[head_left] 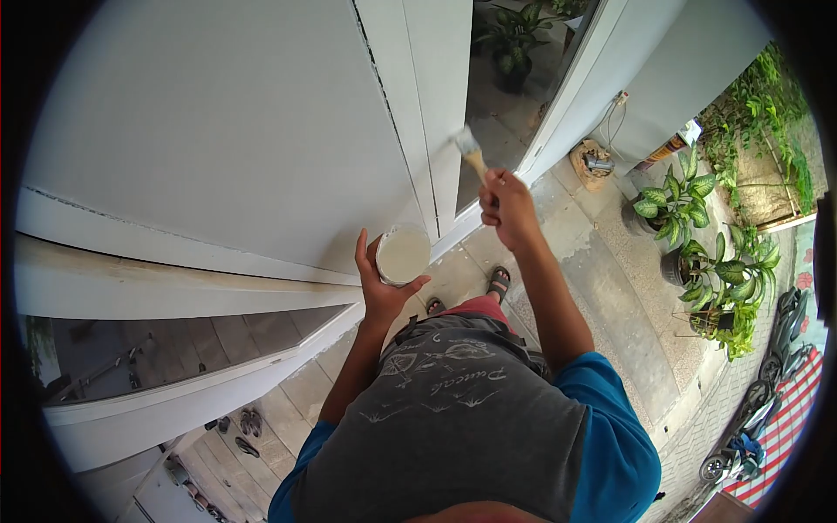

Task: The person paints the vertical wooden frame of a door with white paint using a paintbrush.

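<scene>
My left hand [381, 292] is wrapped round a tub of off-white paint [404, 255], held up in front of my waist with its round top facing me. In my right hand [508, 207] is a paintbrush [472, 155], gripped by its wooden handle. Its whitish bristles point up and left, right at the edge of the white window frame [442, 105] in this view. Left of that frame stands a broad pale wall panel [235, 113], with dark, ragged gaps along its seams.
Dark glass [514, 78] lies beyond the brush. Potted plants [676, 205] stand on the paved floor [602, 288] to the right, near a bag [593, 164] by the wall. Sandals [250, 423] lie at lower left. Parked motorbikes [745, 444] line the far right.
</scene>
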{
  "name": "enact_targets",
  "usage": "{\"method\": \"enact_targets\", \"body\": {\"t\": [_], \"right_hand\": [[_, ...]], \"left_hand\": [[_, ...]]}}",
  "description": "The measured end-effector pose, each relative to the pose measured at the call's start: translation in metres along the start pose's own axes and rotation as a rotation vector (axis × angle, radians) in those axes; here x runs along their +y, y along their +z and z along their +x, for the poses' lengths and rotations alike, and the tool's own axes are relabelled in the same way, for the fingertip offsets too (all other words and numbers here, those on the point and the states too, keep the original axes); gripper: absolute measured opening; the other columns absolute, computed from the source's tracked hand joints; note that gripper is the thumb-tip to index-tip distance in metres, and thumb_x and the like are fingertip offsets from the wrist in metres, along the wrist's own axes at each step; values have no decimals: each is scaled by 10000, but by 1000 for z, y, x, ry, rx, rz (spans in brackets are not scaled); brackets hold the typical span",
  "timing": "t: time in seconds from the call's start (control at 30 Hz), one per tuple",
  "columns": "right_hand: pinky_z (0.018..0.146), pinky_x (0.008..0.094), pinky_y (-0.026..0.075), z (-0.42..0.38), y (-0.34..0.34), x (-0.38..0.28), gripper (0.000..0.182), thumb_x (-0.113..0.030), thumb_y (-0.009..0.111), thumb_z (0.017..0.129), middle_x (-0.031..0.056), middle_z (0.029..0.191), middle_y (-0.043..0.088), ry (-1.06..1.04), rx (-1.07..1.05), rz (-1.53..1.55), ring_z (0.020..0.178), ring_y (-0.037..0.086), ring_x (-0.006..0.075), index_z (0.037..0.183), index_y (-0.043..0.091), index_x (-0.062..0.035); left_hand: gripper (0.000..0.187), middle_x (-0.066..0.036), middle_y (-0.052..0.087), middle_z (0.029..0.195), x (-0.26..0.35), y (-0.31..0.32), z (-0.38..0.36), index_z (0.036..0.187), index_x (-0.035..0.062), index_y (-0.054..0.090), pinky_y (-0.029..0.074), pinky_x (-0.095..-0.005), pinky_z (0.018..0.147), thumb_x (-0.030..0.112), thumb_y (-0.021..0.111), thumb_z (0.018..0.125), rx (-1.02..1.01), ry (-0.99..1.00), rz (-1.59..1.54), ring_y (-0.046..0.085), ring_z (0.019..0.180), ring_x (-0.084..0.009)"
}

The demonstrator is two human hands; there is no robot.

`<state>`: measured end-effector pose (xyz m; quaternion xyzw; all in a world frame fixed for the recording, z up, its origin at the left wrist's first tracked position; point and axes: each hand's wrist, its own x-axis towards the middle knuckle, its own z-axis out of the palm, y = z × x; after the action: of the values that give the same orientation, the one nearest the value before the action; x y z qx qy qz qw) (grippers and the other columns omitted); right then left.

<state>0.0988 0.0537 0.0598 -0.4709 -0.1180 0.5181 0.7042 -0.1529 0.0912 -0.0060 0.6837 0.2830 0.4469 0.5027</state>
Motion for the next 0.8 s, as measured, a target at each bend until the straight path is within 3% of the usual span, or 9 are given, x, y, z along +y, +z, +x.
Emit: {"method": "enact_targets", "body": {"t": [0.13,0.23,0.27,0.5,0.57,0.67,0.8], "right_hand": [[452,211,273,-40,47,-79,188,-228,540,1000,-13,691,474,-317,-216,-22,514,335,46,1087,514,-64],[459,205,263,-20,45,-65,172,-221,533,1001,-8,704,463,-378,-185,-132,514,313,42,1083,526,-70],[468,210,285,-7,35,-48,168,-221,541,1000,-14,691,502,-332,-135,-134,544,374,41,1055,540,-62],[404,232,263,43,-75,123,203,-255,569,977,-7,643,480,15,162,-245,443,342,62,911,547,-64],[391,240,251,40,-90,138,215,-243,564,973,-4,626,459,325,153,-220,433,330,66,865,546,-58],[397,241,249,36,-65,93,198,-220,549,976,1,625,449,188,53,-24,439,325,72,879,541,-48],[437,232,277,-23,26,-35,192,-230,535,993,-6,645,450,-95,-105,28,468,316,68,954,549,-42]], "left_hand": [[1286,-171,451,1341,3,3,2,1518,116,57,450,-398,1013,175,941,587,-16,1,14,525,1211,-279],[1288,-171,453,1339,5,4,3,1518,115,56,451,-398,1012,179,942,585,-21,13,7,525,1210,-279],[1290,-171,458,1334,5,5,5,1518,115,55,452,-398,1011,182,943,585,-18,26,3,526,1209,-279],[1263,-169,479,1317,5,4,4,1514,108,53,450,-401,1013,140,926,602,-2,20,-13,533,1203,-281],[1265,-167,481,1310,4,4,2,1505,70,59,442,-402,1011,194,938,604,13,15,-16,523,1204,-279],[1264,-168,478,1311,2,3,1,1504,67,59,443,-403,1010,189,938,604,14,17,-9,523,1203,-279],[1262,-170,470,1319,3,4,1,1505,68,58,441,-402,1013,187,936,607,4,6,-15,522,1205,-281]]}}
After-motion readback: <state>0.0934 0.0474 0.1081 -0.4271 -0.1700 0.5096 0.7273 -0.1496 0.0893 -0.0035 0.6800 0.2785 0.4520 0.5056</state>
